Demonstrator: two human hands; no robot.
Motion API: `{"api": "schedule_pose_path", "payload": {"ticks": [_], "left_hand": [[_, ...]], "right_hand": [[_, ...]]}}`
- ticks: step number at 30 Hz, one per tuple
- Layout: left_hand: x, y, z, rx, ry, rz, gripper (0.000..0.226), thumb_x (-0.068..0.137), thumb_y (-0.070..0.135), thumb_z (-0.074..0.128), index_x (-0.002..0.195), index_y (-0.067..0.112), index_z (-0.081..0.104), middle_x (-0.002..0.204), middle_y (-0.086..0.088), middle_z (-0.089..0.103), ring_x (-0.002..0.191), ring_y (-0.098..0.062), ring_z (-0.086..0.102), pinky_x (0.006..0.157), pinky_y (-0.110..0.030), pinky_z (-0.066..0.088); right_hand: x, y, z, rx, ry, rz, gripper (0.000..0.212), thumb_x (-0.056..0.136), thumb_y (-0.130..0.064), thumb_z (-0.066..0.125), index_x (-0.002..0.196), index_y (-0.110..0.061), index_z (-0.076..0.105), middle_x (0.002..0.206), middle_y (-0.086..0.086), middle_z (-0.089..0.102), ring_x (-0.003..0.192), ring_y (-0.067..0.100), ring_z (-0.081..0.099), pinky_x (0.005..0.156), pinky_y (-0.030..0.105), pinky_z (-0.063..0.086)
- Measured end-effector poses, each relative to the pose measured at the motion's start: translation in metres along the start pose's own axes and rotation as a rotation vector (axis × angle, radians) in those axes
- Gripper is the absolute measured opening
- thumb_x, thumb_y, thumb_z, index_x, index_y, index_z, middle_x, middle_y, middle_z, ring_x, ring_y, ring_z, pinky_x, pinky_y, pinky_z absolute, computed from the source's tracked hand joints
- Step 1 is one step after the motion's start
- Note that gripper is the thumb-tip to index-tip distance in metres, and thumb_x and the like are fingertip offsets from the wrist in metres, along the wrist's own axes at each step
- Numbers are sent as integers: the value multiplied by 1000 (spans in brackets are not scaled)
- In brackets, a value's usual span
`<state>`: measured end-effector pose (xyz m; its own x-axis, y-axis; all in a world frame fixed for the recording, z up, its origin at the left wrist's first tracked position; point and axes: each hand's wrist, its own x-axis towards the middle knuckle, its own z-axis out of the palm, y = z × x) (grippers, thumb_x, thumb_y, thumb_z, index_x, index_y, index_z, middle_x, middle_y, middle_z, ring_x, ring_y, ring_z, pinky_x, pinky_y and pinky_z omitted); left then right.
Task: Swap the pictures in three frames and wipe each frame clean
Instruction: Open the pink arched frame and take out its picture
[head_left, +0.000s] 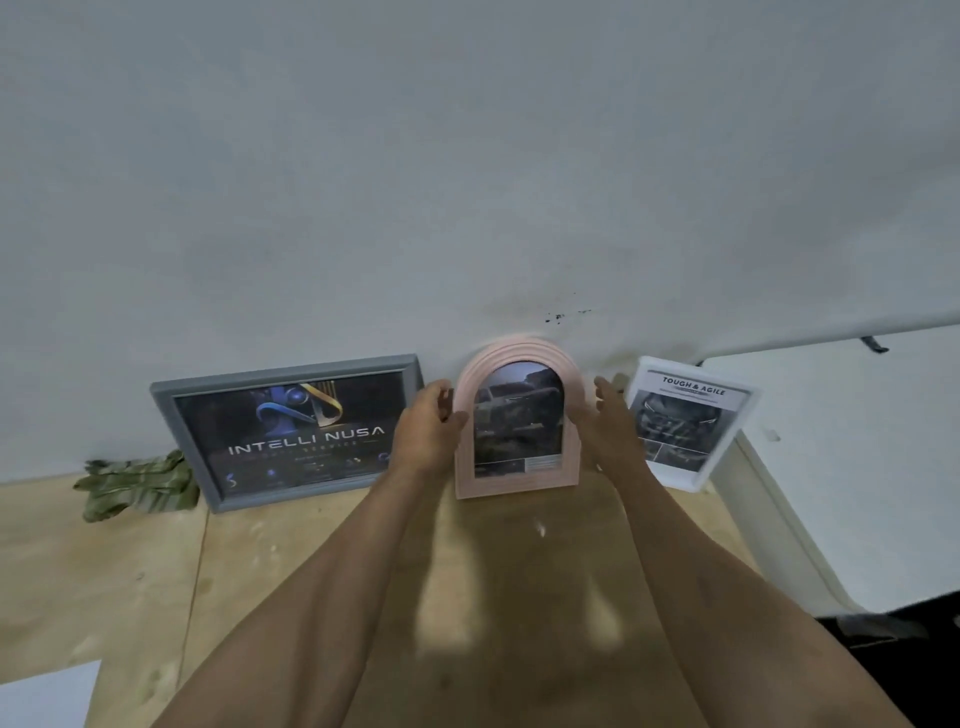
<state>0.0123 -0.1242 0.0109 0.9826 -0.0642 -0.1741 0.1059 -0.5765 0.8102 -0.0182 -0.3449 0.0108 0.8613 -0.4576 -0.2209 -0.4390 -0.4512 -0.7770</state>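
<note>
Three frames lean against the white wall on a wooden tabletop. A pink arched frame with a dark truck picture stands in the middle. My left hand touches its left edge, thumb on the front. My right hand is spread just beside its right edge, fingers apart; whether it touches is unclear. A grey rectangular frame with an "INTELLI NUSA" poster stands at the left. A white frame with a "TOUGH & AGILE" print stands at the right, tilted.
A crumpled green cloth lies left of the grey frame by the wall. A white table adjoins the wooden tabletop on the right. A white sheet corner shows at the bottom left.
</note>
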Motion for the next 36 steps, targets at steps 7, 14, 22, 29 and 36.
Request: {"api": "schedule_pose_path", "payload": {"ticks": [7,14,22,29,36], "left_hand": [[30,3,30,-18,47,-51,26,94,11,61,120,12,62,112,-3,68,101,-24,63,89,-34,51],[27,-1,26,-51,-11,-51,9,95,14,63,102,19,61,94,-2,66,85,-31,66,83,-52,56],[-26,15,-2,-383,-17,-142,22,98,25,59,105,8,70,105,-17,71,79,-24,65,79,-45,61],[-101,27,-33,-993,-237,-469,22,101,14,54,116,-1,57,95,-21,66,83,-30,68,64,-38,62],[-175,-61,-83,-1073,-247,-481,22,101,2,46,118,-5,58,82,-14,76,72,-23,76,68,-37,63]], "right_hand": [[42,12,3,109,-129,-89,20,90,-4,54,109,-10,58,99,6,64,93,24,61,72,33,50],[27,22,-20,84,-56,-196,24,91,-6,59,111,-12,69,96,4,71,88,22,66,80,39,55],[-59,16,-50,-49,119,-526,8,83,-16,69,89,-12,74,74,2,68,65,17,56,60,31,43],[-162,19,-1,-360,281,-655,17,81,-19,70,98,-22,73,88,-3,68,81,22,60,63,33,50],[-224,32,25,-99,-104,-312,43,81,-52,55,113,-26,67,118,-4,57,106,13,51,93,28,40]]}}
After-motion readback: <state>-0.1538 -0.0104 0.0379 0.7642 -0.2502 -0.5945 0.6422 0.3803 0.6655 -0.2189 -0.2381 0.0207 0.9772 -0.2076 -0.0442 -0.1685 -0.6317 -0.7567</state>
